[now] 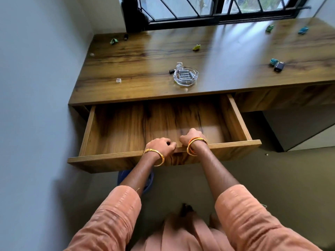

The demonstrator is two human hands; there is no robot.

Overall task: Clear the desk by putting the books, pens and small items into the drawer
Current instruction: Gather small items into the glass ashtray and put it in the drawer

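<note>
My left hand [160, 146] and right hand [191, 137] sit side by side on the front edge of the pulled-out drawer [116, 156], the fingers of both curled over that edge and gripping it, and the drawer's wooden floor shows bare. On the counter [148, 57] behind it stands one glass ashtray [185, 77] holding small white printed sticks whose lettering is too blurred for me to read. I count five crumpled green or teal wrappers, the nearest-middle one yellow-green [196, 47], two small clear bits near the left edge, and one black lighter [278, 66] far right.
</note>
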